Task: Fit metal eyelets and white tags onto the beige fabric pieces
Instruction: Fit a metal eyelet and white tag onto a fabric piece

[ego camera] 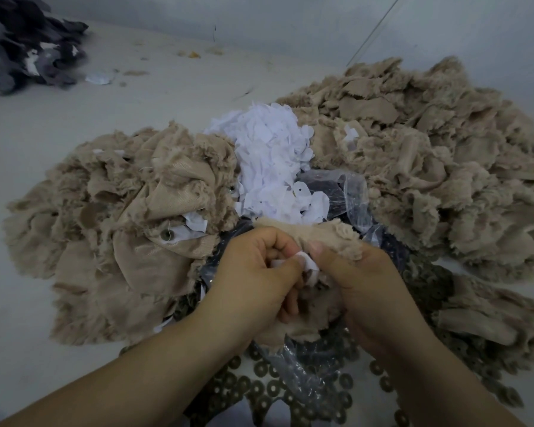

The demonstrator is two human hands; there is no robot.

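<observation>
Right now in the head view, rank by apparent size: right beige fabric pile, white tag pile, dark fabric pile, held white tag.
1. Right beige fabric pile
2. White tag pile and dark fabric pile: similar, and the latter is cut off
3. Held white tag

Both hands pinch white tag, beige piece.

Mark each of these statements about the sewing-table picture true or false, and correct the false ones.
1. Both hands hold one beige fabric piece. True.
2. The white tags lie piled between two beige heaps. True.
3. The metal rings are stacked on the far side of the table. False: they lie scattered nearest the person, under the forearms.
4. The left hand rests flat and open on the table. False: its fingers curl in a grip on a white tag and the fabric.
5. Dark fabric lies at the far left corner. True.
</observation>
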